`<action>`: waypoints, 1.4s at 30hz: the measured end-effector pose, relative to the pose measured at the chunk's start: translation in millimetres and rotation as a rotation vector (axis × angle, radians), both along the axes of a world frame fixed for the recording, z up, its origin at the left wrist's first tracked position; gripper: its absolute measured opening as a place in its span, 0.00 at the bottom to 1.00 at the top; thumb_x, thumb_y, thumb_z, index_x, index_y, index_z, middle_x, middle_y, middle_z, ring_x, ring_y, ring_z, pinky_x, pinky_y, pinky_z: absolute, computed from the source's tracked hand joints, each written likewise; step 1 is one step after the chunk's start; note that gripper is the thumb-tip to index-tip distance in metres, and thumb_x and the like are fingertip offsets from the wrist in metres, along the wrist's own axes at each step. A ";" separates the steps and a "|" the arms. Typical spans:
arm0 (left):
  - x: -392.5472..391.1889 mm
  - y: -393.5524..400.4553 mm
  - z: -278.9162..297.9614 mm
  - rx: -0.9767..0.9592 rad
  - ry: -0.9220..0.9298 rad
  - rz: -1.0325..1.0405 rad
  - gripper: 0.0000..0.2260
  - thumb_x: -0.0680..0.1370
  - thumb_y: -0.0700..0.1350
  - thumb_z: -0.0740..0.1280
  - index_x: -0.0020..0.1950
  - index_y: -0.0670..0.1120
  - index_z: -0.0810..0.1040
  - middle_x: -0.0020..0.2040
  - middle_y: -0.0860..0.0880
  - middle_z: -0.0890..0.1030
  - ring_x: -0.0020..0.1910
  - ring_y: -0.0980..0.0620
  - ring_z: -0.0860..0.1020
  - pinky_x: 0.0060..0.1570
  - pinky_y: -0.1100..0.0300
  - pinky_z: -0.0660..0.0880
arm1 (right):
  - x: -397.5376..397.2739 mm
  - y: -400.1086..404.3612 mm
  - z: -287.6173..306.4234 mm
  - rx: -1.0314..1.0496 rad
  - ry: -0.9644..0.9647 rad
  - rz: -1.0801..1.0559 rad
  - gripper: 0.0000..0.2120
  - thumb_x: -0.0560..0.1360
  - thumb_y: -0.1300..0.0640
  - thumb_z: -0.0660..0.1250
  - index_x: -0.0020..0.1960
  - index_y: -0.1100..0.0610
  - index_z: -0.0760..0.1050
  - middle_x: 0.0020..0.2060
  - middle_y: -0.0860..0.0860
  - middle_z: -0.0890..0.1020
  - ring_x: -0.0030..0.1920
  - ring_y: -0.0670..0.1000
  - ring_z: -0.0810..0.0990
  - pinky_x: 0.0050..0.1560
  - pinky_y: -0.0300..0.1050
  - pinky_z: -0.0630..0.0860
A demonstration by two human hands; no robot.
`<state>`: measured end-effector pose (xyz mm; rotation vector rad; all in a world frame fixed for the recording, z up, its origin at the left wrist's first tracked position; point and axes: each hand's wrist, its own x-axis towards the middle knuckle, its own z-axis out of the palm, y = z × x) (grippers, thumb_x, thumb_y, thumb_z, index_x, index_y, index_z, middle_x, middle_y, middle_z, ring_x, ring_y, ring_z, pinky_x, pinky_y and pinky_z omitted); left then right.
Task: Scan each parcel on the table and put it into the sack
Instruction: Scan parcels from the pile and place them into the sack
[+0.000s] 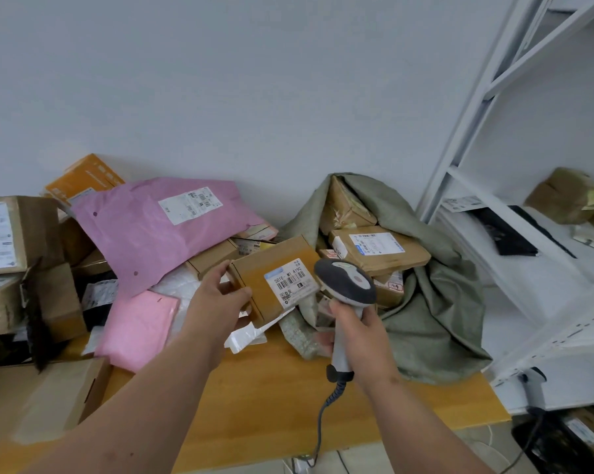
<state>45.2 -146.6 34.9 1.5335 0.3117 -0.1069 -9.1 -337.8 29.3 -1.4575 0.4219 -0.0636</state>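
Observation:
My left hand (pixel 217 295) grips the left end of a small brown cardboard parcel (pixel 271 268), held above the table with its white barcode label (pixel 290 280) facing up. My right hand (pixel 357 333) holds a grey and white handheld scanner (pixel 345 280) by its handle, its head just right of the label. Behind the scanner lies the grey-green sack (pixel 435 302), open toward me, with several brown parcels (pixel 381 249) inside. More parcels are heaped on the left: a large pink mailer (pixel 158 230), a smaller pink mailer (pixel 138 326) and brown boxes (pixel 1 234).
The wooden table (pixel 271 395) has bare surface near its front edge. A flat cardboard box (pixel 46 395) lies front left. White metal shelving (pixel 528 234) stands on the right with wrapped parcels on it. The scanner's coiled cable (pixel 322 422) hangs over the table's front edge.

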 end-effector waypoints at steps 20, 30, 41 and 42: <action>145.4 -211.9 10.9 0.216 0.228 -0.107 0.23 0.77 0.40 0.70 0.71 0.50 0.70 0.50 0.51 0.78 0.49 0.50 0.79 0.55 0.48 0.80 | 150.4 -186.6 -14.4 0.201 0.016 -0.158 0.06 0.78 0.56 0.69 0.53 0.47 0.75 0.52 0.52 0.84 0.55 0.53 0.83 0.59 0.52 0.79; 156.5 -227.6 2.8 0.174 0.132 -0.089 0.18 0.80 0.42 0.64 0.69 0.56 0.74 0.58 0.54 0.80 0.57 0.51 0.79 0.64 0.46 0.74 | 179.7 -191.3 -31.5 0.149 0.022 -0.062 0.22 0.74 0.51 0.73 0.66 0.48 0.74 0.60 0.50 0.80 0.59 0.48 0.80 0.62 0.51 0.78; 125.2 -139.7 1.5 0.274 0.020 0.203 0.14 0.80 0.42 0.64 0.65 0.53 0.76 0.52 0.57 0.79 0.47 0.61 0.75 0.45 0.63 0.72 | 163.1 -124.8 -1.4 0.082 0.085 0.109 0.06 0.77 0.55 0.70 0.51 0.57 0.79 0.39 0.55 0.85 0.42 0.54 0.85 0.49 0.53 0.82; 119.2 -127.1 1.5 0.279 0.024 0.213 0.14 0.81 0.42 0.63 0.66 0.52 0.76 0.51 0.57 0.78 0.46 0.61 0.74 0.44 0.63 0.70 | 158.5 -111.5 1.8 0.092 0.091 0.134 0.06 0.77 0.55 0.70 0.51 0.57 0.79 0.41 0.56 0.85 0.43 0.55 0.86 0.49 0.51 0.83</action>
